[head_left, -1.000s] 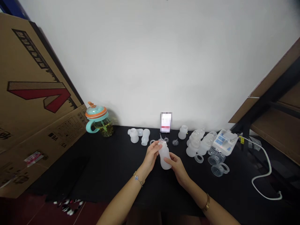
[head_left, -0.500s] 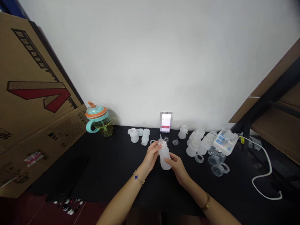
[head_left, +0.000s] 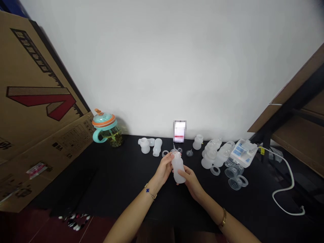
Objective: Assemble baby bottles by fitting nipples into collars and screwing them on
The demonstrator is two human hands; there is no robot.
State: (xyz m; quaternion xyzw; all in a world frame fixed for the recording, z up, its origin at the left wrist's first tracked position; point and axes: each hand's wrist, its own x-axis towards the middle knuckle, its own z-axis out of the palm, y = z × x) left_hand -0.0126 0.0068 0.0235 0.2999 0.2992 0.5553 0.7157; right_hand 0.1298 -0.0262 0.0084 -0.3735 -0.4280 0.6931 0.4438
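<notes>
Counter [head_left: 121,179], black, back edge against the white wall; carton [head_left: 35,131] stands along its left edge. Jug [head_left: 103,131] in the back left corner, device [head_left: 244,153] toward the back right. My bottle [head_left: 178,172] is between my hands, mid-counter side to side, nearer the back edge than the front, top leaning a bit left. Can't tell if its base touches the counter.

Left hand [head_left: 164,168]: fingers drawn in to a pinch at the neck, thumb tip near the rim. Right hand [head_left: 192,182]: half curled round the lower body, thumb across the front, fingers mostly hidden behind.

Handling, my guess: light, looks empty; frosted wall probably gives under a squeeze, so it'd dent and spring rather than crack. Smooth, could twist in dry fingers. Best hold is what I have: snug at the stiffer neck, loose round the belly, no hard thumb push midway.

Smaller stuff: topped bottles [head_left: 209,159] clustered right of me, cups [head_left: 235,184] nearer the right edge, a ring [head_left: 215,170] just in front of the cluster. Past my left fingertips, a clear spike [head_left: 174,146]; can't tell if it's on the neck or behind. Clear cap [head_left: 189,153] lies beyond my right hand, likely thin and easy to flick away.
</notes>
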